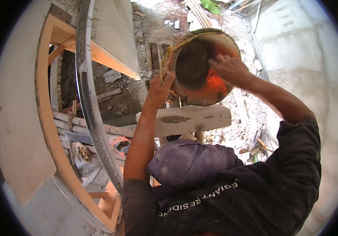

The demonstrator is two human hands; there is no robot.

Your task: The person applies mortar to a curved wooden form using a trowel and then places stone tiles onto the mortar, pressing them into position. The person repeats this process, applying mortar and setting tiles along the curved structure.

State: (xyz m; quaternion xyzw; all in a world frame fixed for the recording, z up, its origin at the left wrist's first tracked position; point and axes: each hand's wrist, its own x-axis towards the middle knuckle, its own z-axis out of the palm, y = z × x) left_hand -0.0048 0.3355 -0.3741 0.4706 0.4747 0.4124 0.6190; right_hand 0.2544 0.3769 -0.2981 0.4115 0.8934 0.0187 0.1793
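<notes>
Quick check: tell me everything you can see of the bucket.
The bucket is round and looks like plastic, with bright orange showing through grey grime on its inner wall. A yellow cord runs along the left side of its rim. It is tilted, mouth toward the camera, just past the grey slab; its underside is hidden. The left hand grips its left edge; the blurred right hand is at the mouth, contact unclear.

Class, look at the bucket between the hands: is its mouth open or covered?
Open: no lid covers the bucket, and its orange inner wall shows, with the right hand in front of part of it.
</notes>
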